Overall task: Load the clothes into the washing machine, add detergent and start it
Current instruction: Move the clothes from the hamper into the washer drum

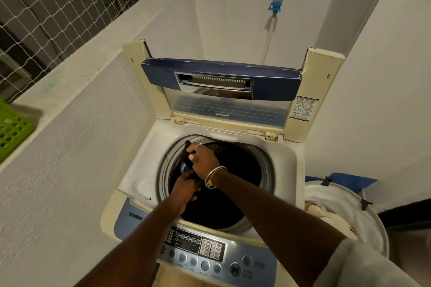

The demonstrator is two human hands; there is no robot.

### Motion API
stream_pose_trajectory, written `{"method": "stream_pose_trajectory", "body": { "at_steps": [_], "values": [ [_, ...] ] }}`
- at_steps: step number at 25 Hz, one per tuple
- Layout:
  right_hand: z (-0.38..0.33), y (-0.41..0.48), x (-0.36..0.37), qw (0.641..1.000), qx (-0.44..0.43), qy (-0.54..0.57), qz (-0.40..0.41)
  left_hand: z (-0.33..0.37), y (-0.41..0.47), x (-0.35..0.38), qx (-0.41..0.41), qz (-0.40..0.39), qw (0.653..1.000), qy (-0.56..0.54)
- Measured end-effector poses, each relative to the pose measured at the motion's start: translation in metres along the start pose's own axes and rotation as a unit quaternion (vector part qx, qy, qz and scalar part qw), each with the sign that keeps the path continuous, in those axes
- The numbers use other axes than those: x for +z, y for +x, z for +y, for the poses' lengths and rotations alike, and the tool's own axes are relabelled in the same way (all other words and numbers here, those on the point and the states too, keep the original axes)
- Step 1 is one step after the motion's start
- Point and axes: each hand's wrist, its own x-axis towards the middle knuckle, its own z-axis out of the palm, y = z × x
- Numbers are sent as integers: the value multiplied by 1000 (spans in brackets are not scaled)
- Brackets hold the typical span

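Note:
A top-loading washing machine (140, 170) stands open in front of me, its blue-trimmed lid (221, 79) folded upright. Both my hands reach into the drum's left side. My right hand (201, 156) pinches a small black garment (187, 157) near the grey drum rim (163, 170). My left hand (185, 187) grips the lower end of the same dark cloth. The drum (233, 182) is dark inside; what lies in it is hard to tell. The control panel (200, 247) with buttons runs along the front edge. No detergent container is visible.
A white laundry hamper (345, 214) with pale clothes stands right of the machine. A green plastic basket (11, 128) sits on the low wall at left. A tap with a blue fitting (276, 6) and hose hangs on the back wall.

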Motion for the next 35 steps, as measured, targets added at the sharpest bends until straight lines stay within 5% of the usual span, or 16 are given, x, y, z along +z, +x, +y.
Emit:
{"method": "stream_pose_trajectory", "body": {
  "at_steps": [7, 10, 14, 18, 23, 26, 30, 35],
  "values": [
    [62, -29, -23, 982, 176, -48, -53, 4, 6, 23, 51, 57, 996, 49],
    [76, -39, -53, 985, 169, 14, 20, 20, -1, 65, 181, 159, 966, 91],
    [79, -61, -112, 973, 87, 60, 204, 61, -32, 143, 293, 251, 923, -6],
    [88, -122, -185, 931, 47, 118, 341, 93, -72, 245, 376, 167, 911, -17],
    [181, -162, -275, 873, 115, 141, 453, 94, -82, 376, 444, 32, 894, 53],
    [261, -177, -300, 871, 190, 123, 436, 62, -55, 440, 399, -53, 908, 119],
    [385, -197, -296, 892, 280, 73, 347, -12, 6, 501, 217, -109, 952, 188],
    [546, -214, -257, 907, 407, -49, 97, -102, 82, 538, 64, -130, 961, 234]
  ]
}}
